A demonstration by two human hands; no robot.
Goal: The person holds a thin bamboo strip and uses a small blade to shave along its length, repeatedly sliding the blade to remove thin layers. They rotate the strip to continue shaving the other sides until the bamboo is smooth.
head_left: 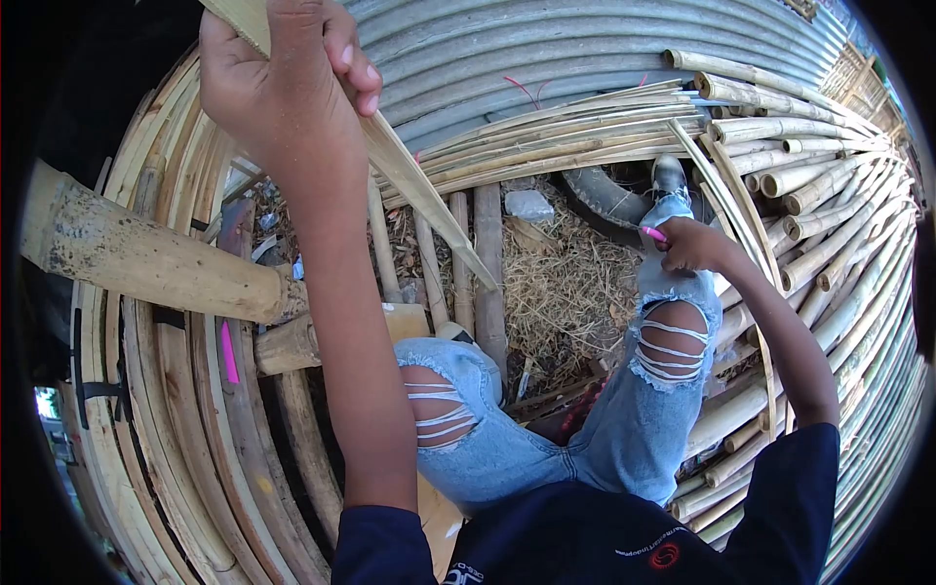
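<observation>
My left hand (pixel 292 83) is raised at the upper left, its fingers wrapped round a long, flat bamboo strip (pixel 429 185). The strip slants from the top edge down to a pointed-looking end in front of my knees. Over my right thigh, my right hand (pixel 685 246) is closed round a pink object (pixel 653 234), of which only a small end shows; the rest is hidden in the fist. The two hands are well apart, and the strip does not touch my right hand.
Split bamboo strips (pixel 556 141) lie stacked ahead, before a corrugated metal sheet (pixel 468 58). Bamboo poles (pixel 809 185) are piled at the right. A thick bamboo pole (pixel 156 249) and long slats (pixel 195 419) are at the left. A tyre (pixel 600 200) lies near my foot.
</observation>
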